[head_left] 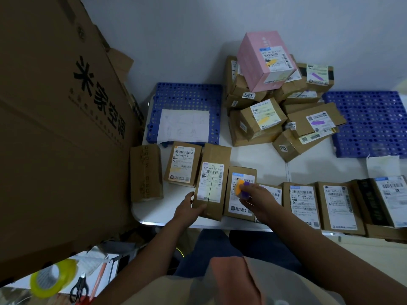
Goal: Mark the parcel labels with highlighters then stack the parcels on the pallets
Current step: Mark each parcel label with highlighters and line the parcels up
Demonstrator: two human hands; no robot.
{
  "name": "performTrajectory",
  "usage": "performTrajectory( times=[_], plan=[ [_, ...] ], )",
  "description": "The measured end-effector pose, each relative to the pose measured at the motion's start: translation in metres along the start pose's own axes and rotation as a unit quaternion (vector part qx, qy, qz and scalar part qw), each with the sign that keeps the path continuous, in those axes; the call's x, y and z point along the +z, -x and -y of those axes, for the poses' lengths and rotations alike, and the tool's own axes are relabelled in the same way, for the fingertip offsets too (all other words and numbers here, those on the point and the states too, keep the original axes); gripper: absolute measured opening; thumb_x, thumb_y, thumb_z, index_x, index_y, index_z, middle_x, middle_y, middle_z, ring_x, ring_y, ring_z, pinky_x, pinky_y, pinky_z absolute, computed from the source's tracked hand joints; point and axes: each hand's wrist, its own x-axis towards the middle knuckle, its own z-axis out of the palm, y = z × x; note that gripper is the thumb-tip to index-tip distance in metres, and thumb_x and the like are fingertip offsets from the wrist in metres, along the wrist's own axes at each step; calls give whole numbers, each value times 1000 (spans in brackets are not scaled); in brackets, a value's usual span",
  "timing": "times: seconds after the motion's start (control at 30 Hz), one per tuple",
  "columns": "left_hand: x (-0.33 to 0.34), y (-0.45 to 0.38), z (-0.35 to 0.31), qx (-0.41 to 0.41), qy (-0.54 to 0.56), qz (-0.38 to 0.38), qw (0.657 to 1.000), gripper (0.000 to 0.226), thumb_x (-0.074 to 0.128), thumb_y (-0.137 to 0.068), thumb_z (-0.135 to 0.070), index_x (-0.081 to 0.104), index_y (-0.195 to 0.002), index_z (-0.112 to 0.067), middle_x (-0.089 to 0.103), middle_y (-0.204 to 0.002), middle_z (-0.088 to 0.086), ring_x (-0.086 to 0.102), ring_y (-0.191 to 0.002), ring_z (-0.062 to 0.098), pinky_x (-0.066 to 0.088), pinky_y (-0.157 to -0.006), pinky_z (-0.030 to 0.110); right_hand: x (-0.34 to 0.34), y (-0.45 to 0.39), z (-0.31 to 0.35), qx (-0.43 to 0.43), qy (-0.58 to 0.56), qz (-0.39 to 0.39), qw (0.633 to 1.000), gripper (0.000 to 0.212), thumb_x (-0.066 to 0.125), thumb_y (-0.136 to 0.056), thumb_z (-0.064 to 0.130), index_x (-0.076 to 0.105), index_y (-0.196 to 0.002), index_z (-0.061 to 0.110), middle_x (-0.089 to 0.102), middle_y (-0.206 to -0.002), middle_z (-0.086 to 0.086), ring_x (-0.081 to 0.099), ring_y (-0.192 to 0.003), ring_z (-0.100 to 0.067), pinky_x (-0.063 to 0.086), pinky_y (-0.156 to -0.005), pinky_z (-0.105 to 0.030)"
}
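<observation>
Several brown parcels with white labels lie in a row along the near edge of the white table point(259, 155). My left hand point(188, 206) grips the near left corner of a long parcel point(211, 181). My right hand point(256, 200) holds an orange highlighter point(239, 188) and a purple highlighter point(245, 190) together over the label of the neighbouring parcel point(240, 192). A heap of marked parcels point(271, 119), topped by a pink box point(264, 60), sits at the back between two blue pallets point(187, 93) point(372, 124).
A huge cardboard carton point(55, 128) leans at the left, close to the table. A sheet of paper point(184, 126) lies on the left pallet. Yellow tape point(51, 280) and scissors point(79, 289) sit low at the left. More labelled parcels point(334, 205) extend rightward.
</observation>
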Motion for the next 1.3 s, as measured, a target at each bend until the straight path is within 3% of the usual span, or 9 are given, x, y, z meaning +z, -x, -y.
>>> performTrajectory(
  times=[0.1,0.13,0.23,0.3,0.37,0.57,0.77,0.93,1.3],
  plan=[
    [0,3,-15,66,-24,-156,985,38,65,-93,-33,56,-127,-16,57,-125,5,57,-114,22,45,-84,22,2,1,3,-6,-14,10,1000,22,65,-91,6,58,-111,8,61,-113,-17,61,-95,-23,53,-79,-28],
    [0,6,-25,92,-3,-172,981,25,64,-94,-28,60,-116,-16,60,-117,4,59,-107,19,45,-79,19,3,2,4,-8,-16,16,1000,19,65,-91,6,59,-109,7,62,-108,-16,61,-91,-21,53,-77,-26],
    [8,13,-60,75,131,-38,988,17,60,-97,-26,67,-105,-13,68,-102,1,64,-94,16,52,-76,21,9,4,5,-14,-23,32,999,18,65,-91,6,63,-109,3,64,-95,-12,59,-80,-16,53,-65,-20],
    [14,20,-81,60,194,40,978,21,60,-97,-27,68,-106,-10,69,-91,0,65,-85,13,54,-74,22,13,5,6,-22,-17,40,999,13,65,-92,6,64,-105,3,65,-92,-11,59,-79,-16,51,-66,-21],
    [21,22,-91,69,221,68,971,19,64,-95,-25,69,-103,-8,69,-85,0,63,-80,11,54,-75,21,15,6,7,-33,-15,49,998,8,63,-93,7,66,-100,5,66,-90,-10,59,-80,-16,50,-70,-22],
    [24,19,-95,83,256,49,962,10,69,-91,-16,66,-96,-8,65,-76,2,60,-73,13,54,-82,30,18,10,11,-50,-22,52,997,4,62,-93,6,66,-94,7,68,-81,-6,60,-74,-14,49,-67,-22],
    [19,17,-98,121,217,35,968,8,66,-93,-14,69,-88,-10,65,-70,-1,60,-65,7,54,-71,20,17,10,13,-60,-15,66,996,18,63,-92,8,64,-110,2,68,-91,-8,63,-82,-16,51,-70,-24],
    [16,16,-100,151,182,24,971,12,61,-96,-13,69,-90,-7,66,-69,0,61,-62,4,54,-67,18,20,10,14,-65,-13,66,996,5,63,-93,8,65,-96,8,69,-86,-5,64,-78,-14,51,-68,-23],
    [4,18,-98,159,163,58,972,20,56,-99,-14,71,-90,-6,67,-74,1,61,-65,7,54,-67,21,23,7,15,-70,1,53,996,3,63,-92,5,63,-95,5,63,-82,-9,58,-75,-16,52,-71,-24]
  ],
)
